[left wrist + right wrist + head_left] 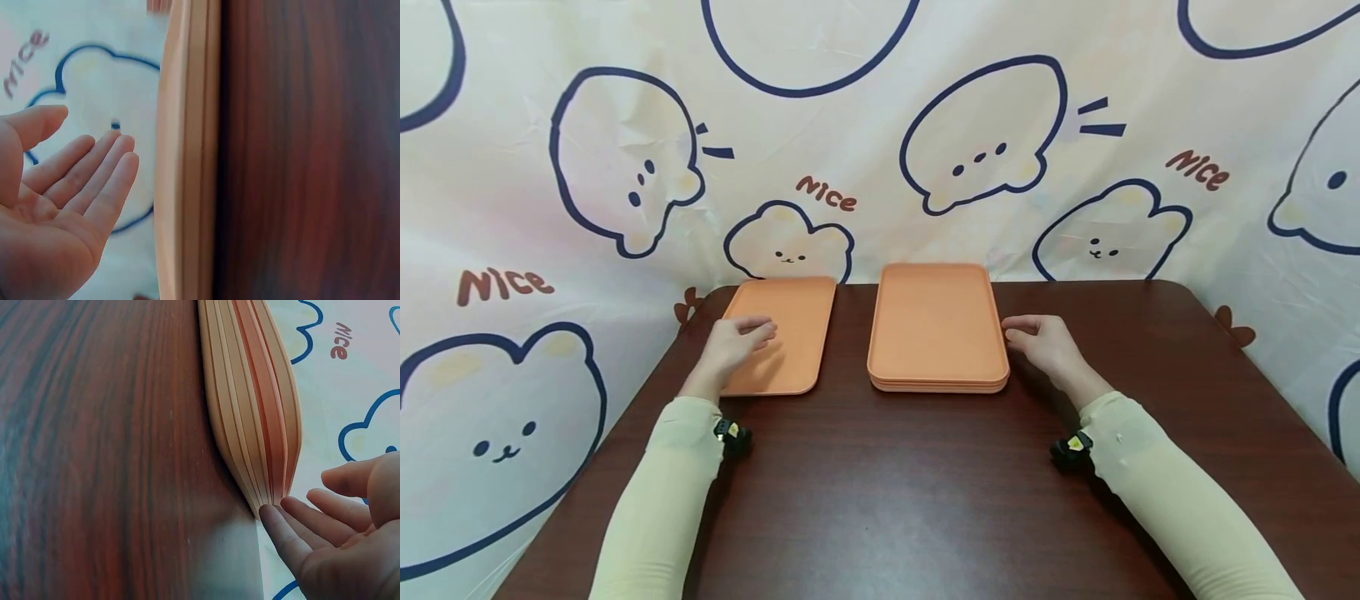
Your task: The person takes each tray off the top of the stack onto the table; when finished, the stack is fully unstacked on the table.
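Two piles of orange rectangular trays stand side by side at the far part of the table. My left hand hovers over the low left tray pile, its shadow falling on the top tray. In the left wrist view the left hand is palm up to the camera, fingers extended, holding nothing. Beside the right edge of the taller right tray stack is my right hand. The right wrist view shows the right hand with loosely extended fingers at the layered tray rims; whether they touch cannot be told.
The trays lie on a dark brown wooden table. A pale cloth backdrop with bear drawings hangs behind the table and along its sides. A gap of bare table separates the two piles.
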Demonstrator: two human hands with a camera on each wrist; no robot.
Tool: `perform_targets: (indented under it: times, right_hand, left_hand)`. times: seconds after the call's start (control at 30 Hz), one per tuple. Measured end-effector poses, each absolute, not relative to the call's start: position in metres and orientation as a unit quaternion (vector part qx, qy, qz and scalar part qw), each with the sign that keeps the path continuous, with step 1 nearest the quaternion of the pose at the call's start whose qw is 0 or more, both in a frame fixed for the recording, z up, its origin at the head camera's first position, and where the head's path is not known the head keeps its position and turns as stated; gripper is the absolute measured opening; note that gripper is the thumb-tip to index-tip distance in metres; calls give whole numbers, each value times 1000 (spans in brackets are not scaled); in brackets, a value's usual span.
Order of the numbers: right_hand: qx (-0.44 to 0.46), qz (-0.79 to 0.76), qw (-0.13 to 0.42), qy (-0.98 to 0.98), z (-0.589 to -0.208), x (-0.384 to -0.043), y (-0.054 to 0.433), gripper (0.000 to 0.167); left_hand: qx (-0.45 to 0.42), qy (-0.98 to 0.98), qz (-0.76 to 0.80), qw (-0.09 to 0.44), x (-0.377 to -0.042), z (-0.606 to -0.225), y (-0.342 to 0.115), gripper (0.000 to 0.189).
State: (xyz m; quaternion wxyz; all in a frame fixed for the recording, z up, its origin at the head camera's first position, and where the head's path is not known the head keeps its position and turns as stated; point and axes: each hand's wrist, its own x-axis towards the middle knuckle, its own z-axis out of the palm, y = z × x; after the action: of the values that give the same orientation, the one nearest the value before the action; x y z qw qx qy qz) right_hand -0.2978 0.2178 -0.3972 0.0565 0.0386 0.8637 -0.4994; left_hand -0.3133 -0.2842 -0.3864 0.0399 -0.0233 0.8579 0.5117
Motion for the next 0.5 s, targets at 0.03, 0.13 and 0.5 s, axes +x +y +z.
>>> perform_targets:
  times: [0.03, 0.13, 0.5]
  right_hand:
    - [39, -501, 56, 863, -397, -298, 218, 41]
    - [37, -509, 53, 859, -397, -299, 219, 40]
    - [42, -512, 51, 856, -398, -299, 221, 40]
  left_hand:
    - [-17, 854, 518, 50, -314, -385, -278, 58]
    - [-2, 843, 533, 69, -317, -384, -258, 59]
    - [45, 841, 532, 91, -325, -384, -194, 50]
